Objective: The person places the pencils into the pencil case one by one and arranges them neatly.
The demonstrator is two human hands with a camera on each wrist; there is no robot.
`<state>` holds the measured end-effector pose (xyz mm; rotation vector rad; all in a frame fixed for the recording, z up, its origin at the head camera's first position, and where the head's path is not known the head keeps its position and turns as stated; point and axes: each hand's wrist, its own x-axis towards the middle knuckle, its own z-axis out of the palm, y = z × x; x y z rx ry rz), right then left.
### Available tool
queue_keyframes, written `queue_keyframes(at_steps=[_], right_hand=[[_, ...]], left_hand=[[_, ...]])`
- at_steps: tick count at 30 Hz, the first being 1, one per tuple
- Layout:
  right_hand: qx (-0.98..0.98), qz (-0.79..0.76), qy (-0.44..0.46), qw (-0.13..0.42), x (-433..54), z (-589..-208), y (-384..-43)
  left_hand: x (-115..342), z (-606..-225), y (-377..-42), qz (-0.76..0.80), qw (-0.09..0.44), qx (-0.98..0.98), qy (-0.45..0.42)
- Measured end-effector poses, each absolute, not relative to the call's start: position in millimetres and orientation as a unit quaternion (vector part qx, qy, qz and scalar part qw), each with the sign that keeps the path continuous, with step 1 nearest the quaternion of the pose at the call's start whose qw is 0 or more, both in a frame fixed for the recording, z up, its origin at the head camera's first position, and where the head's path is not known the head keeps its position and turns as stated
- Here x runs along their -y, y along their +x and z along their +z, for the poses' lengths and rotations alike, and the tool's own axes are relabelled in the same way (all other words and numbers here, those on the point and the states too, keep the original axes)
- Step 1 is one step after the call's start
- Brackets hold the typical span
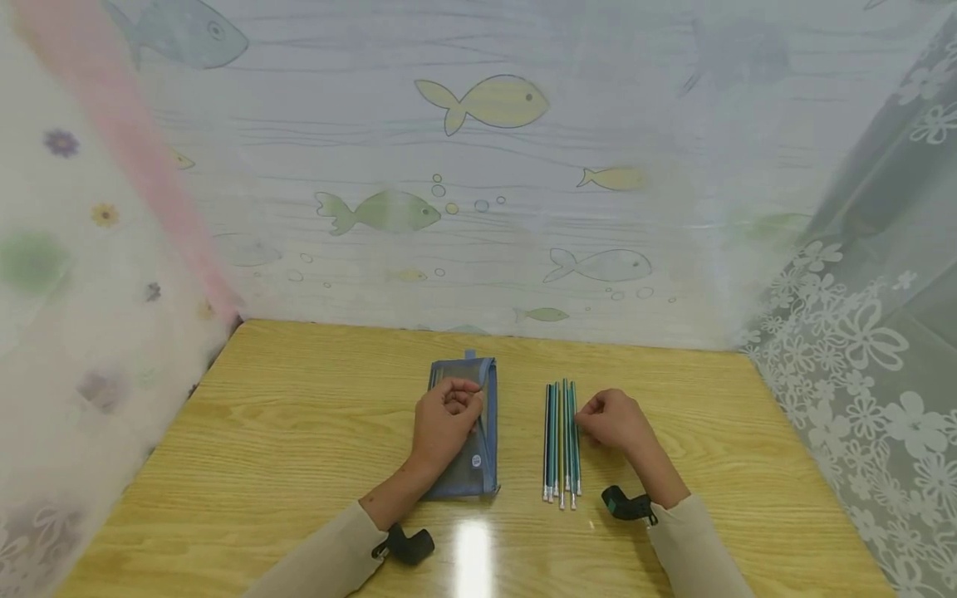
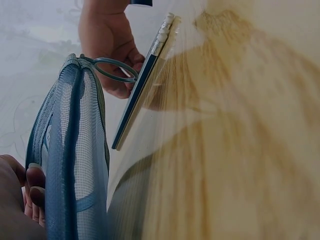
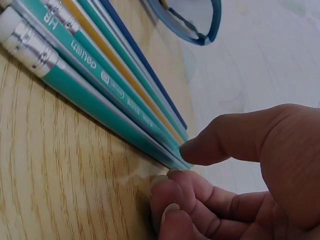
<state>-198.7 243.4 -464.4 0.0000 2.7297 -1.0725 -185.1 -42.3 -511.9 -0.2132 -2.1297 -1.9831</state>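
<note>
A blue mesh zip pencil case (image 1: pixel 456 473) lies on the table with its right edge partly parted. My left hand (image 1: pixel 447 422) is over its upper half, thumb and forefinger pinching the edge of the opening. In the left wrist view, those fingers (image 2: pixel 36 182) are against the mesh side. Several pencils (image 1: pixel 561 440), mostly teal with one yellow and one dark blue, lie side by side, white erasers toward me. My right hand (image 1: pixel 615 419) is at their right side. Its loosely bent thumb and fingertips (image 3: pixel 192 150) are right at the nearest teal pencil (image 3: pixel 100 110), not wrapped round it.
The wooden table (image 1: pixel 299 415) meets a fish-print curtain (image 1: pixel 478 208) at the back. A flowered sheet (image 1: pixel 82 332) hangs on the left and white lace (image 1: pixel 875 365) on the right. Black wrist cameras (image 1: pixel 409 546) sit at both cuffs.
</note>
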Motion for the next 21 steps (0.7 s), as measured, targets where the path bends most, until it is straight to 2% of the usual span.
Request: queue_keyframes(at_steps=[11,21], right_hand=[[-0.935,-0.34,0.005,0.105,-243.7,-467.1,-198.6],[-0.964,-0.252,0.036,0.082,-242.1,-460.4,-195.1]], left_hand=[[42.3,-513.6,-185.8,-0.679,0.113,0.723,-0.065],[42.2,-513.9,-186.6,-0.685,0.114,0.717,-0.07]])
